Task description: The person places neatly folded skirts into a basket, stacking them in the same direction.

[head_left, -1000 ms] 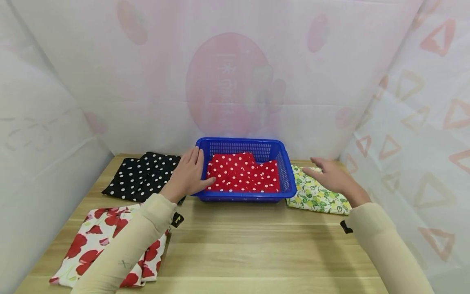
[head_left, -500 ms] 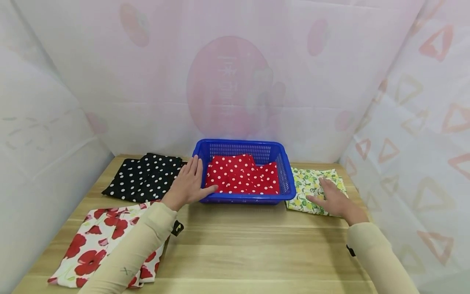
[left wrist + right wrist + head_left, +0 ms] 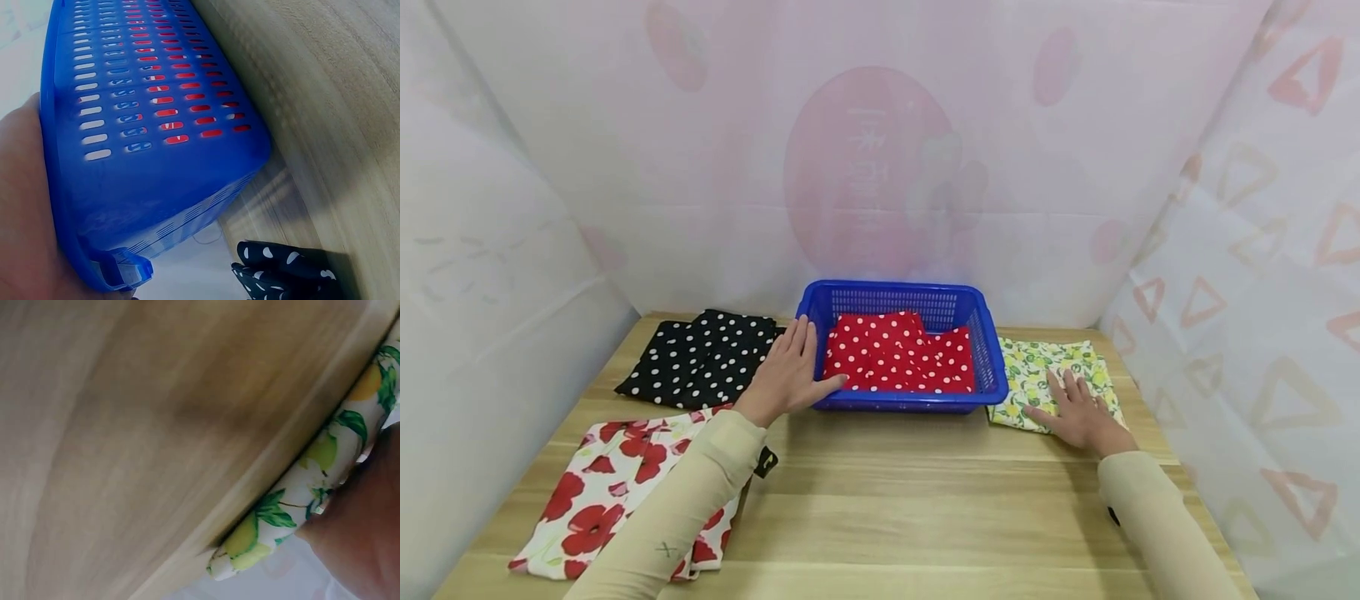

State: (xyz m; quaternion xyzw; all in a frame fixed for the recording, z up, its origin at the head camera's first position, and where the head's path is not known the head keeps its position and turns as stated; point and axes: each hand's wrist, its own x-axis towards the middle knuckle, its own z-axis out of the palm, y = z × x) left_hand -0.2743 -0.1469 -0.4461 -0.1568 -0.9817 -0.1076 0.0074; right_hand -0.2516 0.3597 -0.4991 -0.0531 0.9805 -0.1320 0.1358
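A blue plastic basket point(image 3: 901, 402) stands at the back middle of the table, with a folded red polka-dot cloth point(image 3: 891, 354) inside. Along its left rim lies my left hand point(image 3: 786, 371), fingers straight and thumb stretched toward the front corner. The left wrist view shows that hand point(image 3: 25, 206) right at the rim above the slotted wall. To the basket's right is a folded white cloth point(image 3: 1022, 375) printed with lemons and green leaves. My right hand point(image 3: 1078, 412) rests on it palm down, fingers spread. Up close, the lemon cloth's folded edge point(image 3: 319, 456) runs beside the palm.
A folded black polka-dot cloth point(image 3: 700, 358) lies left of the basket. In front of it, a white cloth with red poppies point(image 3: 591, 500) is partly covered by my left sleeve. Patterned white sheets point(image 3: 880, 167) wall the wooden table point(image 3: 910, 500) at the back and sides.
My right hand has come down and slightly toward me from above the lemon cloth onto it, its fingers now spread flat. The left hand has stayed at the basket's left rim.
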